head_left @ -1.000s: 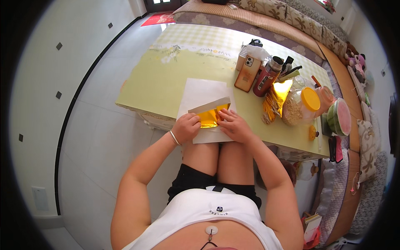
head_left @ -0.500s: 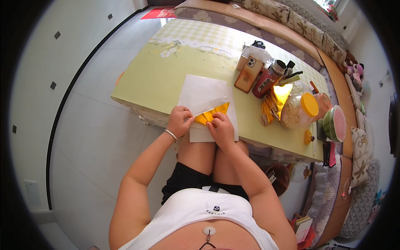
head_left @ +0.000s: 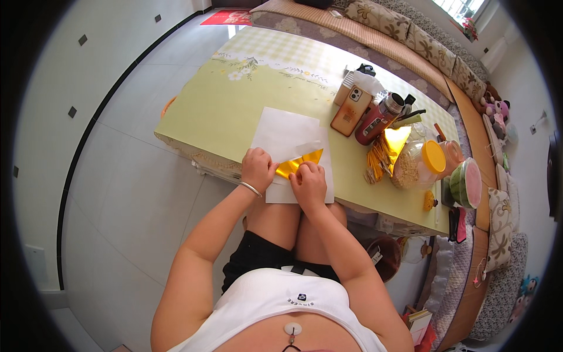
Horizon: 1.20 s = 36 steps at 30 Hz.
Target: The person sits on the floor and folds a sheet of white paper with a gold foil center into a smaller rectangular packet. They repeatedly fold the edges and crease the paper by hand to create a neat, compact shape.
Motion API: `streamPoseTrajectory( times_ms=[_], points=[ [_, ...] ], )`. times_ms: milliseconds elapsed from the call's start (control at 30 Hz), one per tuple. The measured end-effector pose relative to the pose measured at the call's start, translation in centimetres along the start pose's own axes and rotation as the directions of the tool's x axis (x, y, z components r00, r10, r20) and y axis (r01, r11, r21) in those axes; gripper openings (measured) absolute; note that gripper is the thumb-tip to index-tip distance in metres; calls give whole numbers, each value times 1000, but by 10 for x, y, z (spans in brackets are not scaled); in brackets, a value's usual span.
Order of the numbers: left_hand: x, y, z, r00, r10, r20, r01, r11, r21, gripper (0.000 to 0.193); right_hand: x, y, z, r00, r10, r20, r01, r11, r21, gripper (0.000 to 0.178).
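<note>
Gold foil (head_left: 300,164) on white paper (head_left: 288,138), pinched by fingers of left hand (head_left: 258,170) and right hand (head_left: 309,182). Risk: tearing, crooked crease under uneven pressure.

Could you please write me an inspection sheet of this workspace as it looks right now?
Surface: low table with a pale green cloth, white sheet of paper at the near edge.
Job's things: gold paper lying on the white sheet, partly folded, held under both hands.
Clutter: phone, red bottle, plastic jar with a yellow lid, strips of gold paper, all at the table's right.
Grippers: left hand and right hand press on the gold paper; bracelet on the left wrist.
Cables: nothing seen.
Surroundings: tiled floor, cushioned bench behind the table.
</note>
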<state>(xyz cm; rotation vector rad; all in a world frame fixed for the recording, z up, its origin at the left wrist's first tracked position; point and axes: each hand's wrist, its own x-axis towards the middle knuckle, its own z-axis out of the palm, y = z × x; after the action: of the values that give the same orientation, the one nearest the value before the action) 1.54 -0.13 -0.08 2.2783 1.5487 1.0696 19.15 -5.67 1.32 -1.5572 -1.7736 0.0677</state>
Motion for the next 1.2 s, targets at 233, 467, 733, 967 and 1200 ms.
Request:
streamPoseTrajectory(
  times_ms=[233,467,733,967,1200],
  points=[
    [2,7,-4,1000,19,-21,-18,999,48,16,-2,6,8,982,-189,4,188,973,-138,38],
    [-33,16,-10,918,396,-3,-392,910,138,28,-3,12,12,976,-215,43,219,963,-159,38],
    [-24,31,-15,969,198,150,-228,950,214,16,1,9,3,967,-242,78,253,949,-191,42],
    [7,31,2,992,115,-60,-91,945,314,33,31,49,-8,992,-12,128,29,991,-130,46],
    [17,35,-2,974,-113,199,62,967,247,44,54,65,-6,934,-299,198,340,912,-230,47]
  ],
)
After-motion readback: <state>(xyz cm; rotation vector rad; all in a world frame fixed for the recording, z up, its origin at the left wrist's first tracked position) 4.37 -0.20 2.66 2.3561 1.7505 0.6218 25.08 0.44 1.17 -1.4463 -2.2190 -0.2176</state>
